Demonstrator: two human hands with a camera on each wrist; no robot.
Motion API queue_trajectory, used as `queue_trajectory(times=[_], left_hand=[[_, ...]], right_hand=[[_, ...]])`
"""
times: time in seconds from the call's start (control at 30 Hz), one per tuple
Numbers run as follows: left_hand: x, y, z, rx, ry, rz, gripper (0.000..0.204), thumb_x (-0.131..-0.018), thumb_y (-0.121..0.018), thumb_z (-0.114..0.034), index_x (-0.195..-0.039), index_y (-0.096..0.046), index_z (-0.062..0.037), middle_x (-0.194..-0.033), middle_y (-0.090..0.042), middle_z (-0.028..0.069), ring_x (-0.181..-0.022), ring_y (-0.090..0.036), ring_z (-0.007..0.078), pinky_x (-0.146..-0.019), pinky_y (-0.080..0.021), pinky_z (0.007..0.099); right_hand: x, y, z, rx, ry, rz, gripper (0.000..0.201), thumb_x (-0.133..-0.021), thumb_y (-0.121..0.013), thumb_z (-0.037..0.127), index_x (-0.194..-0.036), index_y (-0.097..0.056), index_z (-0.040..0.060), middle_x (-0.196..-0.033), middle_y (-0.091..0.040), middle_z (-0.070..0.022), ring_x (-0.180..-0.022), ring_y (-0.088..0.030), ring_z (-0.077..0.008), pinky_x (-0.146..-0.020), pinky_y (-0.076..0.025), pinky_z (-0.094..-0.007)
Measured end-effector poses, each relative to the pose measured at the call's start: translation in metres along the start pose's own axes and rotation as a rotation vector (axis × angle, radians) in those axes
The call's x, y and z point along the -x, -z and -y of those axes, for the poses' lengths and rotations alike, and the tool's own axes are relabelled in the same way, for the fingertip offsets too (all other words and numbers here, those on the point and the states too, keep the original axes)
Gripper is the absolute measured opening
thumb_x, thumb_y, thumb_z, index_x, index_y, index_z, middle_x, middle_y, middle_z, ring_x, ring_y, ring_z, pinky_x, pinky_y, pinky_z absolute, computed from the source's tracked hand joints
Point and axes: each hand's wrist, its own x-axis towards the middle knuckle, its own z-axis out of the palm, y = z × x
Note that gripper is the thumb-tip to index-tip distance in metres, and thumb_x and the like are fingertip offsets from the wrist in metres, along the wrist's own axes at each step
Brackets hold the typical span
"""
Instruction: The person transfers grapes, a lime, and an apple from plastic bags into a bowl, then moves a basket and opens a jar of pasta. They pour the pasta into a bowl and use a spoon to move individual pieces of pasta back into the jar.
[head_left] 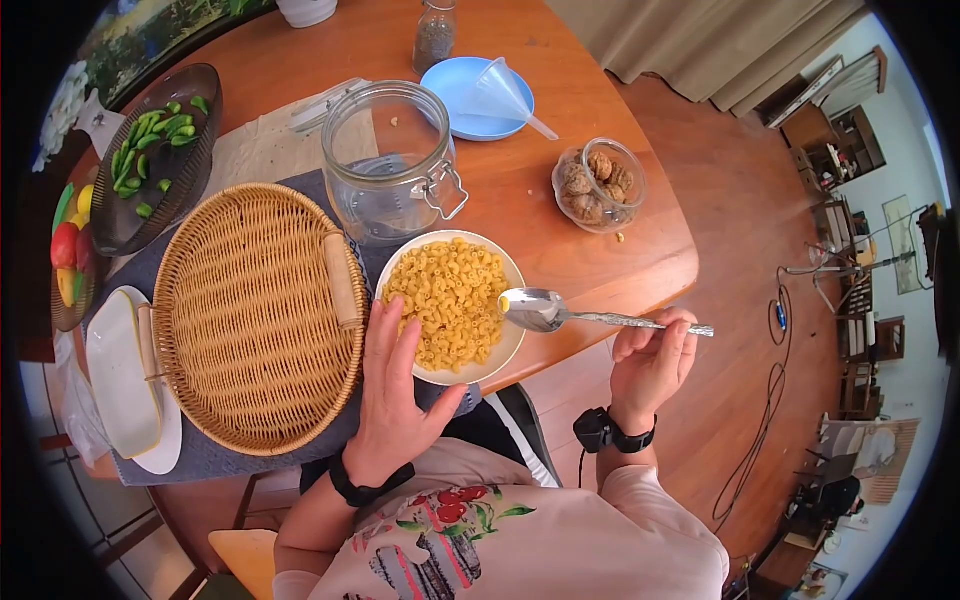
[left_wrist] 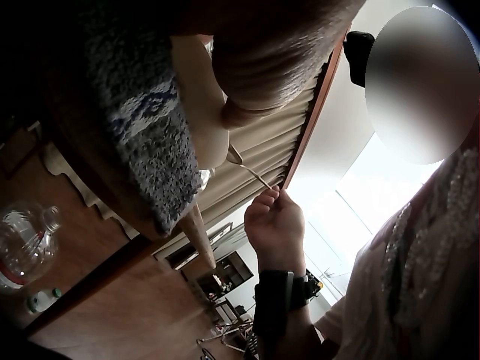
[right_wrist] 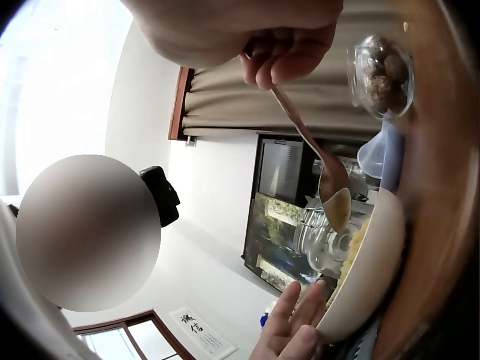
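Observation:
My right hand (head_left: pixel 655 365) pinches the end of a metal spoon's patterned handle between thumb and fingers. The bowl of that spoon (head_left: pixel 540 310) hangs over the right rim of a white bowl (head_left: pixel 512 352), with a bit of yellow at its tip. Dry elbow macaroni (head_left: pixel 450 300) fills much of the white bowl. On the bowl's near left side is my left hand (head_left: pixel 395 395), its fingers extended at the rim and its thumb spread apart. The right wrist view also shows the spoon (right_wrist: pixel 335 180) over the bowl (right_wrist: pixel 375 277).
A clasp-lidded glass jar (head_left: pixel 385 200) stands open behind the bowl. To the left lies a wicker basket (head_left: pixel 250 320) on a dark cloth. Farther back are a blue plate (head_left: pixel 450 75) with a clear funnel (head_left: pixel 500 95) and a container of walnuts (head_left: pixel 600 190) near the table's right edge.

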Motion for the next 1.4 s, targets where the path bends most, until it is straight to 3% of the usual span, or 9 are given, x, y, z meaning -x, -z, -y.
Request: queue_trajectory(times=[0.33, 0.53, 0.6, 0.67, 0.7, 0.8, 0.93, 1.2, 1.4], left_hand=[[-0.001, 0.002, -0.002, 0.034, -0.005, -0.014, 0.076, -0.067, -0.072, -0.010, -0.128, -0.028, 0.0009, -0.135, -0.024, 0.0261, -0.126, -0.023, 0.0446, -0.103, -0.022, 0.0500], [0.000, 0.001, 0.000, 0.037, -0.006, -0.024, 0.077, -0.067, -0.071, -0.011, -0.129, -0.027, -0.0003, -0.136, -0.024, 0.0257, -0.127, -0.022, 0.0442, -0.103, -0.022, 0.0499], [0.000, 0.001, 0.001, 0.059, -0.003, -0.017, 0.077, -0.067, -0.071, -0.011, -0.129, -0.027, -0.0010, -0.136, -0.024, 0.0252, -0.127, -0.021, 0.0444, -0.103, -0.022, 0.0501], [0.000, 0.001, 0.001, 0.065, -0.007, -0.020, 0.077, -0.067, -0.071, -0.011, -0.130, -0.027, -0.0013, -0.136, -0.024, 0.0249, -0.127, -0.021, 0.0444, -0.103, -0.022, 0.0500], [0.000, 0.001, 0.002, 0.073, -0.011, -0.021, 0.077, -0.067, -0.071, -0.011, -0.130, -0.027, -0.0015, -0.137, -0.024, 0.0247, -0.127, -0.021, 0.0444, -0.103, -0.022, 0.0500], [0.000, 0.002, 0.002, 0.076, -0.004, -0.015, 0.077, -0.067, -0.071, -0.011, -0.130, -0.027, -0.0013, -0.137, -0.023, 0.0246, -0.127, -0.021, 0.0443, -0.103, -0.022, 0.0500], [0.000, 0.002, 0.002, 0.065, -0.006, -0.006, 0.076, -0.066, -0.071, -0.010, -0.128, -0.028, 0.0002, -0.137, -0.023, 0.0247, -0.128, -0.021, 0.0427, -0.104, -0.021, 0.0485], [0.000, 0.003, 0.002, 0.069, -0.018, -0.007, 0.077, -0.066, -0.071, -0.008, -0.129, -0.027, -0.0005, -0.137, -0.023, 0.0243, -0.128, -0.020, 0.0431, -0.104, -0.020, 0.0490], [0.000, 0.001, 0.002, 0.054, -0.013, -0.012, 0.077, -0.066, -0.071, -0.007, -0.129, -0.027, -0.0005, -0.137, -0.024, 0.0249, -0.128, -0.021, 0.0431, -0.104, -0.020, 0.0490]], right_hand=[[-0.054, -0.070, 0.021, -0.162, 0.197, 0.153, 0.023, -0.095, -0.038, 0.025, -0.092, -0.045, 0.0033, -0.062, -0.049, -0.0084, -0.046, -0.045, -0.0145, -0.038, -0.038, -0.0245], [-0.067, -0.110, 0.010, 0.016, 0.295, 0.352, 0.023, -0.095, -0.039, 0.023, -0.097, -0.047, 0.0016, -0.072, -0.056, -0.0109, -0.053, -0.050, -0.0126, -0.045, -0.042, -0.0224], [-0.064, -0.114, 0.007, 0.028, 0.302, 0.377, 0.022, -0.094, -0.040, 0.020, -0.099, -0.048, 0.0004, -0.075, -0.057, -0.0109, -0.056, -0.052, -0.0121, -0.048, -0.043, -0.0224], [-0.057, -0.116, 0.008, 0.234, 0.440, 0.409, 0.027, -0.095, -0.040, 0.025, -0.101, -0.046, -0.0003, -0.073, -0.056, -0.0119, -0.054, -0.053, -0.0157, -0.045, -0.043, -0.0245], [-0.054, -0.112, 0.010, 0.192, 0.437, 0.429, 0.022, -0.094, -0.040, 0.018, -0.100, -0.048, -0.0021, -0.078, -0.058, -0.0123, -0.059, -0.054, -0.0135, -0.053, -0.044, -0.0240], [-0.051, -0.101, 0.010, 0.209, 0.583, 0.432, 0.022, -0.094, -0.039, 0.017, -0.100, -0.047, -0.0021, -0.079, -0.059, -0.0135, -0.058, -0.054, -0.0147, -0.053, -0.045, -0.0247], [-0.042, -0.087, 0.022, 0.177, 0.608, 0.328, 0.027, -0.094, -0.039, 0.026, -0.095, -0.046, -0.0004, -0.070, -0.054, -0.0129, -0.055, -0.054, -0.0173, -0.050, -0.044, -0.0256], [-0.019, -0.023, 0.017, 0.277, 0.337, 0.253, 0.026, -0.095, -0.038, 0.025, -0.090, -0.045, 0.0006, -0.063, -0.048, -0.0094, -0.048, -0.045, -0.0142, -0.041, -0.039, -0.0235], [-0.009, -0.006, 0.012, 0.250, 0.140, 0.209, 0.029, -0.094, -0.041, 0.027, -0.091, -0.046, -0.0010, -0.067, -0.050, -0.0106, -0.049, -0.049, -0.0153, -0.044, -0.043, -0.0251]])
